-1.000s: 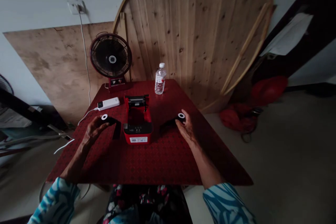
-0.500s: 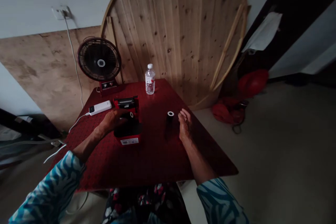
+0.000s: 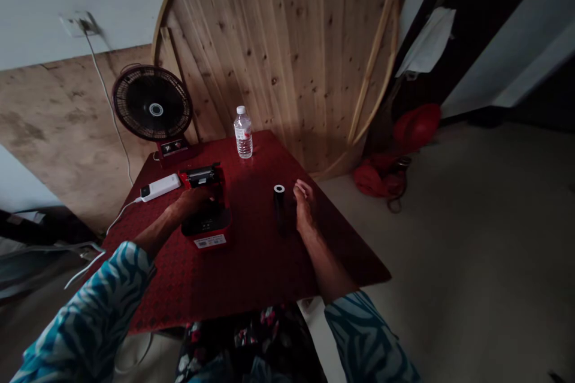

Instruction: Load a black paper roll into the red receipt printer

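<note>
A second ago we had a black roll in each hand; now our left hand (image 3: 195, 200) is down in the red printer (image 3: 211, 242), and the roll it carried is out of view. Our right hand (image 3: 305, 206) has let go of the other black roll (image 3: 279, 197), which appears to stand on end on the table (image 3: 256, 275), white ring uppermost. As we judge it, this means the work has passed to the left hand alone, inside the printer, while the second roll is parked outside. That roll sits between the printer and the table's right edge, just beside our right hand on its left, near but not touching; a dark strip (image 3: 281, 221) seems to trail from it towards the near edge. Our right hand is released, fingers loosely bent around nothing that we can see. We cannot tell whether the left grasps the first roll, because its fingertips are lost in the dark cavity. The printer stands on the table's left half, its raised lid (image 3: 201, 176) towards the far edge, with the white power bank (image 3: 160, 187) along the left edge.
</note>
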`<move>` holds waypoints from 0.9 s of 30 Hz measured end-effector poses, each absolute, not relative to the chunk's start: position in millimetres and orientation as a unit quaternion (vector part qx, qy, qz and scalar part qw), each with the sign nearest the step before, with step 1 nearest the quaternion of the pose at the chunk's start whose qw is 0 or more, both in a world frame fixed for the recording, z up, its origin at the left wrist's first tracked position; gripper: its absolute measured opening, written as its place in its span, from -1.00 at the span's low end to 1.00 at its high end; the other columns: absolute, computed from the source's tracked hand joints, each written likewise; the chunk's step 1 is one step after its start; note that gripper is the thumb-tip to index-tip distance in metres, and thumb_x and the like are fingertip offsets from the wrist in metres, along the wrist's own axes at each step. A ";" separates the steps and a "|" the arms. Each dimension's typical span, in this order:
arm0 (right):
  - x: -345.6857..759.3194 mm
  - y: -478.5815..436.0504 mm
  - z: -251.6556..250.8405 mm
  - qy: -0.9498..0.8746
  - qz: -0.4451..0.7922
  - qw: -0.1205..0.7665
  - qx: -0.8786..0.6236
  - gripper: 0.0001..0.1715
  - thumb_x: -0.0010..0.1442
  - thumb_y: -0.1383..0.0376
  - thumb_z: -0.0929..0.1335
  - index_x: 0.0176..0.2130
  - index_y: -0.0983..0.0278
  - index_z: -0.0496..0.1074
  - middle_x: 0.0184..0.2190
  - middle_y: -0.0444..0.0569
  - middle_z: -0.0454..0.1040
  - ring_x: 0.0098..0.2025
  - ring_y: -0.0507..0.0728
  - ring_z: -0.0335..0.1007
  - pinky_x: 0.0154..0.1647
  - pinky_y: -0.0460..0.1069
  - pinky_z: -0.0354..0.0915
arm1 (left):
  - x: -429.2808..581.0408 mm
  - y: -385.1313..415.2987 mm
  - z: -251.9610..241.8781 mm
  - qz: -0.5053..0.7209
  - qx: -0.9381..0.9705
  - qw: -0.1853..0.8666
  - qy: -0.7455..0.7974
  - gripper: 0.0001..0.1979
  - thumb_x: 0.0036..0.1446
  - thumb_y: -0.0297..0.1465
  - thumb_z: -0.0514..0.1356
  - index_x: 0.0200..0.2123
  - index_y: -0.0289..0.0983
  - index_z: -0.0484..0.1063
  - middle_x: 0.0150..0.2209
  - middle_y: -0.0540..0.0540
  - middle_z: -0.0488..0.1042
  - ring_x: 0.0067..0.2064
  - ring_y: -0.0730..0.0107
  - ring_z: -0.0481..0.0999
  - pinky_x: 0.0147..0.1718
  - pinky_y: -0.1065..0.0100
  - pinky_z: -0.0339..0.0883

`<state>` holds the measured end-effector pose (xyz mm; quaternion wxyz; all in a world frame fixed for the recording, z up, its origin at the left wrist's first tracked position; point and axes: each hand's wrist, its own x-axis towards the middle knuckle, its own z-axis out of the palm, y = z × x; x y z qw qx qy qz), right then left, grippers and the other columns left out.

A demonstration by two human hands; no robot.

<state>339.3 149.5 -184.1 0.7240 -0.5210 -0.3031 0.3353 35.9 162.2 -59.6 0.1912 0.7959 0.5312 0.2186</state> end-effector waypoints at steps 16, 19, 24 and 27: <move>353.3 144.3 -182.1 -0.298 0.289 0.730 -0.543 -0.35 0.05 -0.05 0.31 0.08 0.14 0.35 0.12 0.06 0.43 0.17 0.24 0.36 0.08 0.16 0.33 | 4.1 72.3 -62.4 0.278 0.816 0.135 0.488 -0.66 0.27 -0.16 0.08 -0.24 -0.16 0.62 -0.21 -0.12 0.67 -0.17 0.15 0.62 -0.10 0.19 0.41; 350.2 134.0 -166.0 -0.293 0.246 0.756 -0.530 -0.34 0.07 -0.04 0.31 0.10 0.18 0.34 0.11 0.08 0.45 0.19 0.25 0.37 0.19 0.20 0.27 | 1.1 63.0 -69.2 0.271 0.837 0.054 0.472 -0.71 0.34 -0.25 0.07 -0.22 -0.15 0.60 -0.19 -0.11 0.66 -0.13 0.16 0.60 -0.03 0.15 0.31; 293.9 125.6 -118.8 -0.454 0.251 0.716 -0.467 -0.37 0.22 -0.09 0.26 0.15 0.17 0.35 0.12 0.12 0.47 0.19 0.23 0.38 0.21 0.18 0.28 | -2.5 52.5 -81.8 0.251 0.862 -0.042 0.437 -0.73 0.38 -0.36 0.07 -0.18 -0.12 0.60 -0.17 -0.10 0.65 -0.15 0.20 0.55 -0.11 0.19 0.24; 243.4 145.9 -92.8 -0.551 0.355 0.649 -0.387 -0.39 0.21 -0.13 0.30 0.12 0.12 0.40 0.12 0.04 0.49 0.17 0.20 0.41 0.25 0.17 0.26 | -1.1 51.8 -82.4 0.245 0.866 -0.066 0.432 -0.71 0.39 -0.36 0.05 -0.15 -0.12 0.60 -0.17 -0.11 0.65 -0.17 0.22 0.54 -0.14 0.20 0.24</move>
